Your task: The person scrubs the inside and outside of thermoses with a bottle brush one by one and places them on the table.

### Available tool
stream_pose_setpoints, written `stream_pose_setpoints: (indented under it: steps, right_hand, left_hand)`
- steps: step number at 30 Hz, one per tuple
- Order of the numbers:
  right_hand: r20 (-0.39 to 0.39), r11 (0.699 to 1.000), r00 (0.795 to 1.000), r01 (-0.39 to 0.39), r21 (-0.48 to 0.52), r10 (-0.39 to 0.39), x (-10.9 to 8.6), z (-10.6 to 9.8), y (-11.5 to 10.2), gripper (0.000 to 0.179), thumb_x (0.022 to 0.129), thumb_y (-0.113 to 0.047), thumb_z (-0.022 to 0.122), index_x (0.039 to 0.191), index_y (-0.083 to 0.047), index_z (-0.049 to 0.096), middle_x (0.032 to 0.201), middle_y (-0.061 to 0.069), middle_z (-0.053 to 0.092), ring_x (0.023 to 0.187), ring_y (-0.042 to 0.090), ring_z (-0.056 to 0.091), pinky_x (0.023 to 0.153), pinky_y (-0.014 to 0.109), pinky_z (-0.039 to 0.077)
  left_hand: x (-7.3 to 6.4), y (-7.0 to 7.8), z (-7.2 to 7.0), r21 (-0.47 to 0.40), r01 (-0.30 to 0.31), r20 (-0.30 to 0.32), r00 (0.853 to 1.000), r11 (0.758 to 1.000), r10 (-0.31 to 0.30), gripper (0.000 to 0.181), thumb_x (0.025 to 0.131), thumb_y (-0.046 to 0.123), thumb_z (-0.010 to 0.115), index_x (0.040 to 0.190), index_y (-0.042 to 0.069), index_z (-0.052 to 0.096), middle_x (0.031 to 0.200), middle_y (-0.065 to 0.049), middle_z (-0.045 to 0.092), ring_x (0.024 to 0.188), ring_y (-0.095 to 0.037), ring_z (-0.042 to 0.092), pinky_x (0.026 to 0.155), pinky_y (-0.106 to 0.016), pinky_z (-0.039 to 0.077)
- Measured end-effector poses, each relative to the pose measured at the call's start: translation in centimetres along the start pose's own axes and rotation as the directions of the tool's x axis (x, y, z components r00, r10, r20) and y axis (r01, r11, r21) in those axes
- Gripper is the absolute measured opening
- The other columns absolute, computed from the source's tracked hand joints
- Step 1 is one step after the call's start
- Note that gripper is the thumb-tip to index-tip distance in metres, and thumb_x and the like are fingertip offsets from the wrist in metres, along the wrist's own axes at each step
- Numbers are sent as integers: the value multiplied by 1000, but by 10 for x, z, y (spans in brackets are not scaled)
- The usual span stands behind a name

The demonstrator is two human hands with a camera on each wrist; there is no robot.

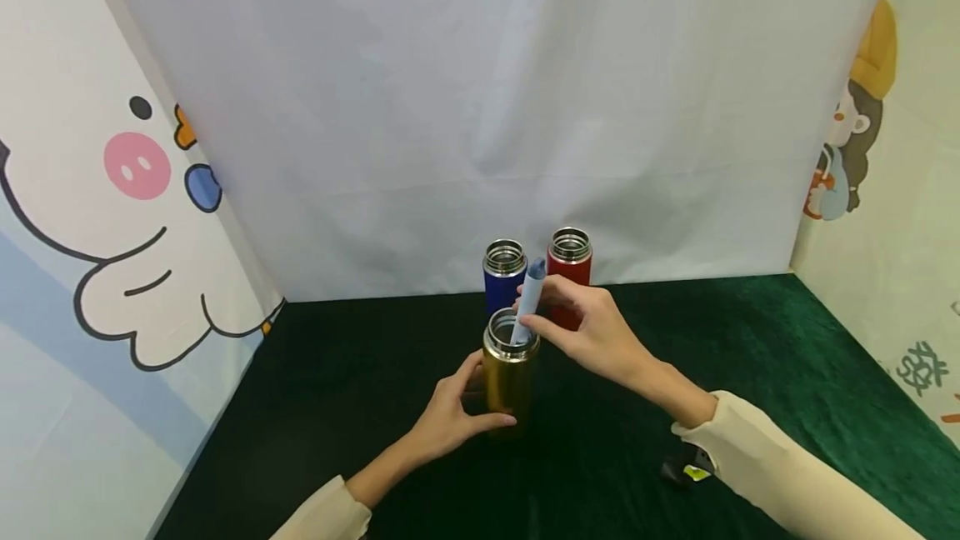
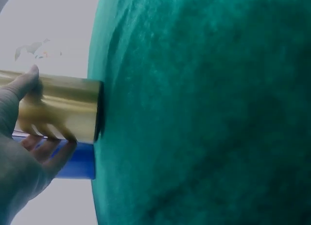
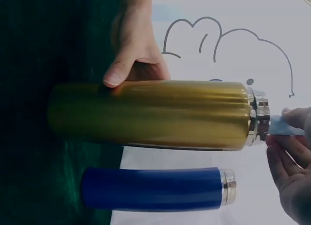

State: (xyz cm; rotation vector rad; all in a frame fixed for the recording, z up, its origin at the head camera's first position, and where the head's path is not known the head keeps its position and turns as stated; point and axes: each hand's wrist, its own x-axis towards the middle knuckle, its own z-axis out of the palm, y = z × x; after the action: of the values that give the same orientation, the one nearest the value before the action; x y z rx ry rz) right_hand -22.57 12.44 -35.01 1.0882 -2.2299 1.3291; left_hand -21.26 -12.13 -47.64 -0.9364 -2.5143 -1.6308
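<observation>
A gold thermos bottle (image 1: 508,382) stands upright and lidless on the dark green cloth, its steel mouth facing up. My left hand (image 1: 450,419) holds its lower body, thumb on the near side and fingers round the far side. Above the mouth, my right hand (image 1: 585,327) pinches a thick light-blue marker (image 1: 529,298) with a darker blue upper end. The marker's lower end is inside the bottle's mouth, slightly tilted. In the right wrist view, the thumb and fingers grip the marker (image 3: 279,125) close to the steel rim; its inserted part is hidden.
Behind the gold bottle stand a blue bottle (image 1: 501,292) and a red bottle (image 1: 573,268), both lidless. My right hand partly covers the red one. A small black object with a yellow patch (image 1: 697,472) lies near my right sleeve. A white curtain (image 1: 450,107) hangs behind the table.
</observation>
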Motion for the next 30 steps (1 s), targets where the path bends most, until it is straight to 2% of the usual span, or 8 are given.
stream_pose_setpoints:
  steps: [5,10,12,18,23,27,30]
  right_hand:
    - [-89,992,994,-45,122,56,-14,-1,9,34,92,3,71,125,1,62,118,17,74,103,15,73,93,25,59]
    - [-153,958,979,-91,272,136,-20,-3,20,34,95,5,65,128,8,56,118,22,73,103,4,70,93,19,57]
    - [-173,941,973,-93,324,155,-22,-4,24,34,96,6,63,129,7,55,118,17,74,105,4,71,95,20,57]
    - [-210,901,958,-90,424,194,-27,-5,31,34,99,5,59,130,-9,57,118,-5,74,111,9,71,98,22,56]
    - [-216,861,955,-68,505,202,-30,-6,33,37,103,4,52,136,-12,52,121,-6,73,111,12,72,96,25,58]
    - [-213,822,961,-23,568,174,-31,-8,33,40,106,3,46,143,-12,44,124,-3,74,111,15,73,90,31,62]
    - [-217,807,964,6,591,152,-30,-10,32,41,107,2,43,145,-13,41,123,-2,74,112,17,73,89,34,62]
  left_hand:
    - [-2,4,-9,130,-23,-37,999,991,28,82,81,25,89,150,25,45,132,-5,68,115,-21,69,96,-36,59]
    - [-2,8,-19,247,-27,-97,994,969,53,80,75,27,93,145,22,55,126,-3,71,111,-19,70,94,-37,60]
    - [-2,9,-21,283,-18,-116,992,959,53,81,73,29,93,145,22,56,127,-3,71,110,-19,70,94,-37,61]
    - [-3,9,-23,335,-17,-128,990,942,63,81,74,30,93,146,25,56,129,-3,70,110,-19,69,92,-37,61]
    - [-5,7,-21,374,-13,-116,991,927,61,81,75,32,92,146,25,56,129,-3,71,108,-19,69,89,-36,61]
    - [-8,7,-20,402,-18,-105,992,915,65,80,76,34,92,147,24,56,126,-4,72,105,-18,69,87,-37,60]
    - [-9,7,-21,404,-27,-100,992,914,74,81,76,34,91,148,24,55,124,-4,72,103,-17,69,86,-37,60]
